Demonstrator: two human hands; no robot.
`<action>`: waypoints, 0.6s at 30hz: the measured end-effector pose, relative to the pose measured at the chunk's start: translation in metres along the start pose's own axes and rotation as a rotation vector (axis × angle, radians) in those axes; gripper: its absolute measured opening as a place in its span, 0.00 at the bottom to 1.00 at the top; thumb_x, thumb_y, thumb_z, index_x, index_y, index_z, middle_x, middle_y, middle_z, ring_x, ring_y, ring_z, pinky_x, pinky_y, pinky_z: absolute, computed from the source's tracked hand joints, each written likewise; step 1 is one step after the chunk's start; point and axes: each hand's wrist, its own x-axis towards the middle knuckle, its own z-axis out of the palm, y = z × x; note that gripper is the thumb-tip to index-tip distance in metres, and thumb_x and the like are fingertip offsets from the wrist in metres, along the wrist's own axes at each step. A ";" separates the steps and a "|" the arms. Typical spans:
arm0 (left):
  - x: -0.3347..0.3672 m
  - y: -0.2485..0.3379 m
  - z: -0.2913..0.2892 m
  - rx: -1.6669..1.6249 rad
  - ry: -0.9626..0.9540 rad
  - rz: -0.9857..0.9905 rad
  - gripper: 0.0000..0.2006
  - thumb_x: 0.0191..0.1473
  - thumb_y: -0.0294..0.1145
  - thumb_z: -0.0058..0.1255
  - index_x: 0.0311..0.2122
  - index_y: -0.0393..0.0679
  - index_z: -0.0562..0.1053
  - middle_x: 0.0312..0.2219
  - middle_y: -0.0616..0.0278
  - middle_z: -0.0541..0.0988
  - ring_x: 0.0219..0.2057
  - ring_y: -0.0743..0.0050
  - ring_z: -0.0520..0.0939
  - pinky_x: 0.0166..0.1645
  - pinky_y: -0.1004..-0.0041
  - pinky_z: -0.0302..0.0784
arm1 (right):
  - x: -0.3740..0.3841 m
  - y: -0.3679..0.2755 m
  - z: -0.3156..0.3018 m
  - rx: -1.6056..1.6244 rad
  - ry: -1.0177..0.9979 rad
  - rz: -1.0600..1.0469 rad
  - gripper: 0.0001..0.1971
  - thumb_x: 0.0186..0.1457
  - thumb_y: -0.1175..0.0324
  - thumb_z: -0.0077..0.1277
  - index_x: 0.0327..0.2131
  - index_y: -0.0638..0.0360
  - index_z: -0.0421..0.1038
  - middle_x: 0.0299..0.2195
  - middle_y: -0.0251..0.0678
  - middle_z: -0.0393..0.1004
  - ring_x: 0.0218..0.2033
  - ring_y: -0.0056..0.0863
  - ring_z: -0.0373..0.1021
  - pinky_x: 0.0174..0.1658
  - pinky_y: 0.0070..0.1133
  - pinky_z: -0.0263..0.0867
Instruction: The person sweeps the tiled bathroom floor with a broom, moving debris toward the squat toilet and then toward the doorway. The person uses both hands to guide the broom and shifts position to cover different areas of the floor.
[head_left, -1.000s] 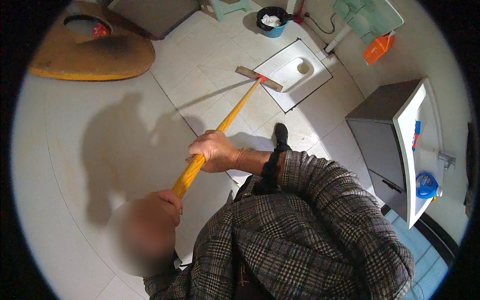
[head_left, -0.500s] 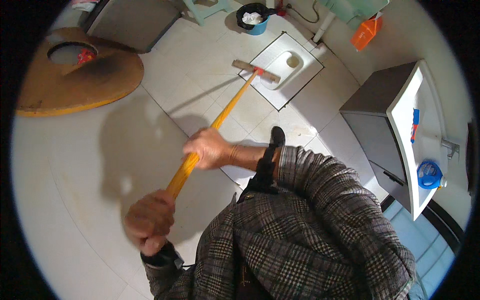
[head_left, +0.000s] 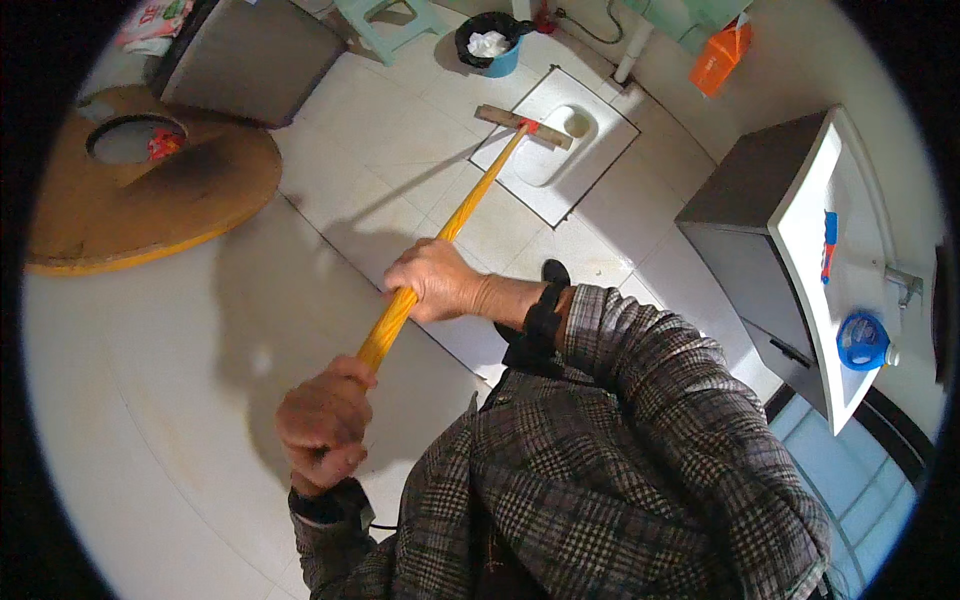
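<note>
Both of my hands are wrapped around the yellow wood-grained pole of a T-shaped floor tool [head_left: 470, 207]. My left hand [head_left: 325, 420] closes round its near upper end, a little blurred. Farther down the pole, my right hand [head_left: 438, 280] grips it with the forearm reaching across from the right. A red joint links the pole to a narrow brown crossbar, whose underside is hidden, so I cannot tell whether it is a broom or a squeegee. That crossbar lies over the near left part of a white squat toilet [head_left: 545, 182] set in the floor.
A blue bin [head_left: 500, 66] with a black bag stands behind the toilet, near a pale green stool [head_left: 385, 42]. At left is a round brown board [head_left: 215, 185] with a hole. A grey cabinet with white basin [head_left: 810, 220] is at right, holding a blue bottle [head_left: 862, 342].
The crossbar has slid right over the toilet, farther onto its bowl. Both hands have shifted right and slightly forward with the pole. The whole view has also turned a little.
</note>
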 end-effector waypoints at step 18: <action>0.042 -0.040 0.004 0.036 -0.283 -0.006 0.18 0.32 0.19 0.59 0.14 0.45 0.59 0.14 0.68 0.64 0.20 0.70 0.71 0.47 0.53 0.71 | -0.022 0.048 -0.021 0.032 0.237 -0.054 0.14 0.46 0.63 0.60 0.18 0.54 0.65 0.19 0.37 0.70 0.27 0.40 0.72 0.35 0.33 0.64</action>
